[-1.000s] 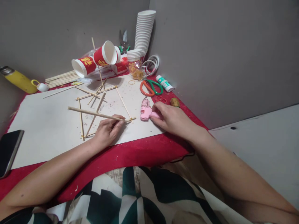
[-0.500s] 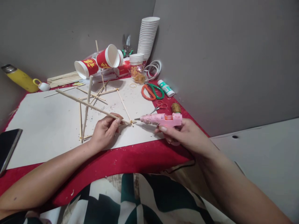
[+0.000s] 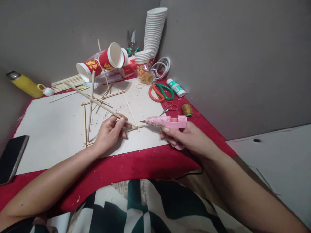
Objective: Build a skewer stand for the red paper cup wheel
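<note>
My left hand pinches a long wooden stick near its lower end, which meets the corner of a stick frame. The frame is made of thin sticks joined at the corners and lies on a white board. In my right hand is a pink hot glue gun, its nozzle pointing left, close to that corner. A second stick rises from the frame's left side and crosses the held one.
At the back are red paper cups, a tall stack of white cups and loose sticks. Scissors, a glue stick and a thread spool lie right. A phone and yellow bottle are left.
The glue gun's nozzle has shifted slightly left relative to the frame corner. The held stick's lower end now sits at the corner joint. The camera view has shifted a little.
</note>
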The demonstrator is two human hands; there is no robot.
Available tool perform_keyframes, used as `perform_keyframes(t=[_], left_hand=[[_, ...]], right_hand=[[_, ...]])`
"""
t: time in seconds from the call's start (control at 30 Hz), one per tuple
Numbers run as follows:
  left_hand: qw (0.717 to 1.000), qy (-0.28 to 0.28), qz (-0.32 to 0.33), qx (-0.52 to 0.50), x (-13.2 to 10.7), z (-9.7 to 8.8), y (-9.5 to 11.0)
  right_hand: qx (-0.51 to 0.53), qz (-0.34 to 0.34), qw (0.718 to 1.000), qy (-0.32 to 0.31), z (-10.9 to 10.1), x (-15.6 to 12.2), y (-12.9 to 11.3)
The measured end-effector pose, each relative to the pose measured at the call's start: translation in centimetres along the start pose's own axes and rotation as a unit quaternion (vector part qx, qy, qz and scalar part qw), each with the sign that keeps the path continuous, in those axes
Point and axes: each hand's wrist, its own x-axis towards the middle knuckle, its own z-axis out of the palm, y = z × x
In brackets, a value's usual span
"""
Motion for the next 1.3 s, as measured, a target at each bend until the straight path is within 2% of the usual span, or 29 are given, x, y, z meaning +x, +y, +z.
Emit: perform_keyframes(t=[0.23, 0.5, 0.87, 1.1, 1.3], left_hand=[[1.000, 0.007, 0.019, 0.018, 0.1, 0.2, 0.0], [0.996, 0.013, 0.069, 0.057, -0.1, 0.6, -0.1], [0.999, 0.019, 0.027, 0.004, -0.1, 0.6, -0.3], [0.999, 0.030, 0.020, 0.000, -0.2, 0.6, -0.3], [0.999, 0.029, 0.021, 0.000, -0.1, 0.6, -0.3]], right_hand=[[-0.024, 0.019, 0.999, 0.023, 0.0, 0.0, 0.2], [-0.032, 0.003, 0.999, 0.009, -0.1, -0.3, -0.2], [-0.123, -0.057, 0.991, 0.006, 0.2, -1.1, -1.9], [-0.130, -0.041, 0.991, 0.012, 0.6, -1.1, -2.1], [-0.093, -0.012, 0.996, 0.007, 0.6, -0.9, -1.1]])
